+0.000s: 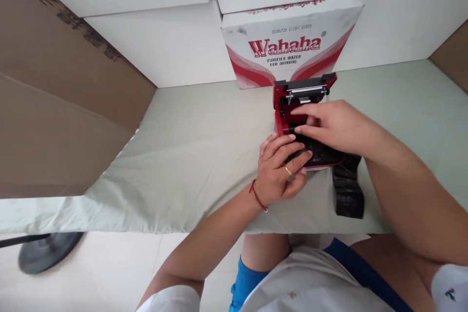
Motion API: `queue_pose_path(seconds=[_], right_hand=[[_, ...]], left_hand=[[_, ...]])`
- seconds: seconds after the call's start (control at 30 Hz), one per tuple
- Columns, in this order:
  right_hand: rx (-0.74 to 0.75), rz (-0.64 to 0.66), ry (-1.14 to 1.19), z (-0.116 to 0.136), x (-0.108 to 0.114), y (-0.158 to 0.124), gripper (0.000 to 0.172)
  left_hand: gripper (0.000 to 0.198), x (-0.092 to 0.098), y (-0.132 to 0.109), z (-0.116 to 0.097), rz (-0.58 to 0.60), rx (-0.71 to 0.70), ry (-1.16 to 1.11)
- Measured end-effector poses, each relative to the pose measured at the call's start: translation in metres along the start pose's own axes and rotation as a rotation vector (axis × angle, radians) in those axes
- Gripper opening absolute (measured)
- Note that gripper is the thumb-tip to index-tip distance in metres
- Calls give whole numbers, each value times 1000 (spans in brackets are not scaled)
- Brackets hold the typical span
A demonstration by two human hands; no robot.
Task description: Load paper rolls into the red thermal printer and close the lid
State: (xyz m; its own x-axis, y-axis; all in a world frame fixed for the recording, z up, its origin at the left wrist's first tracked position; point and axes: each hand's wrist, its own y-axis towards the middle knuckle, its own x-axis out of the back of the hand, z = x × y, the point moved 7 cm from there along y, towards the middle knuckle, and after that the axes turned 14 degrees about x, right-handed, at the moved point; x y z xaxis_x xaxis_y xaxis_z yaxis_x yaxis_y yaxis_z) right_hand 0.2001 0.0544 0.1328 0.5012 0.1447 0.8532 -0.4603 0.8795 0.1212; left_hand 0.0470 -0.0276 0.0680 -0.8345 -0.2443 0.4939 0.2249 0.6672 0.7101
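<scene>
A small red and black label printer (283, 126) sits on the cloth-covered table with its lid raised. Under the lid a metal-shafted roller (306, 92) shows. My left hand (281, 165), with a ring and a red string bracelet, grips the printer's front left side, fingers laid over the black top. Over the open compartment is my right hand (332, 124); its index finger and thumb are stretched out and apart, the other fingers partly hidden. Beside the printer, near my right forearm, lies a crinkled shiny black strip (348, 190).
Behind the printer stands a red and white Wahaha water carton (288, 44), among stacked white boxes (157, 44). A large brown cardboard box (66, 97) takes up the table's left end. Below the front edge, a round black base (51, 252) rests on the floor.
</scene>
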Motion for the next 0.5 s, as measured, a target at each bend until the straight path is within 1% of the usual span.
queue_pose_path(seconds=[0.03,0.07,0.13,0.17,0.2,0.23,0.3,0.37,0.43,0.5], right_hand=[[8,-129,83,3,15,-6,26],[10,-293,116,3,31,-12,26],[8,-615,58,-3,61,-24,36],[17,-717,10,-7,68,-26,38],[35,-763,-15,-13,70,-24,39],[59,-752,-9,-20,66,-19,40],[106,-688,62,-32,53,-11,40],[130,-624,125,-36,38,-13,40],[153,-640,131,-31,30,-29,38],[203,-663,112,-23,24,-51,37]], left_hand=[[40,1,0,-2,-20,-13,18],[39,2,0,-3,-39,-26,27],[37,4,0,-6,-70,-54,28],[37,4,0,-7,-77,-65,29],[38,4,-1,-7,-77,-75,34],[39,3,-1,-7,-70,-82,40],[42,1,-3,-6,-47,-83,54],[46,-1,-6,-4,-28,-77,60],[49,-2,-9,-2,-26,-68,68],[51,-2,-12,1,-31,-46,72]])
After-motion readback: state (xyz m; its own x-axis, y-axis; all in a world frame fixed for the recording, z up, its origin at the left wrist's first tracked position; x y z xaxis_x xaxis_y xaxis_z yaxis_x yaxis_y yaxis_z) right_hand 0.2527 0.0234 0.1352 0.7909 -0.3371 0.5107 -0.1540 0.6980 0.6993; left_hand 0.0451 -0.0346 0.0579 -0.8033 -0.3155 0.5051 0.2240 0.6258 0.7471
